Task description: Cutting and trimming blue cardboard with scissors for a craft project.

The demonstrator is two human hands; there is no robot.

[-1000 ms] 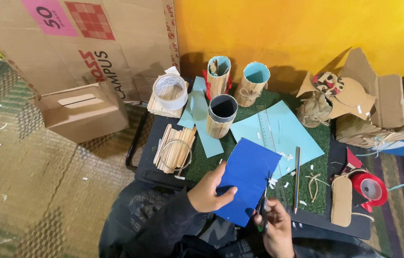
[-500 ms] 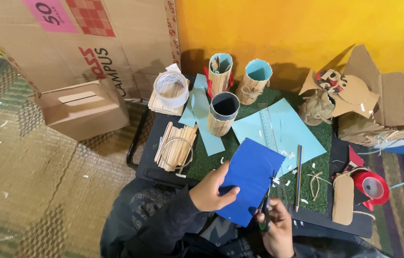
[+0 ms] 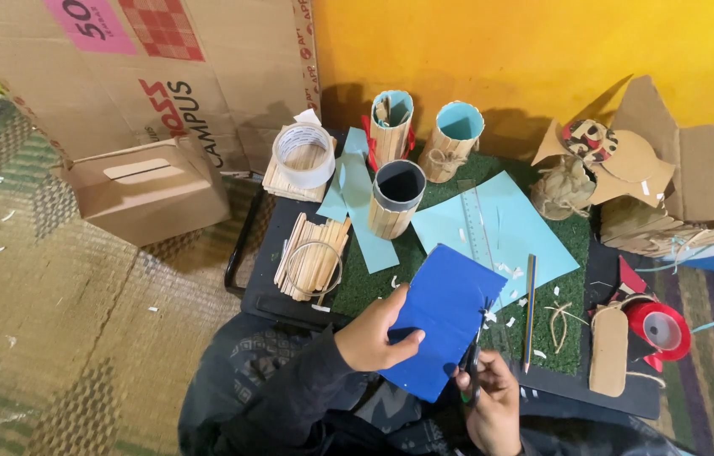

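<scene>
Low black desk (image 3: pixel 289 291) with green mat, against yellow wall. Left hand (image 3: pixel 371 333) clenched on dark blue card (image 3: pixel 441 321), unmoved since a second ago; right hand (image 3: pixel 492 397) grasping scissors (image 3: pixel 472 367) at card's right edge, cut barely advanced.

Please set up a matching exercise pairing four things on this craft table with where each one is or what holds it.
Things:
1. dark blue sheet
2. scissors
3. pencil
4. red tape roll

Places:
A. lying on the green mat beside the light blue paper
B. at the table's right edge
C. pinched in the left hand
D. gripped in the right hand

Pairs: 1-C, 2-D, 3-A, 4-B
</scene>
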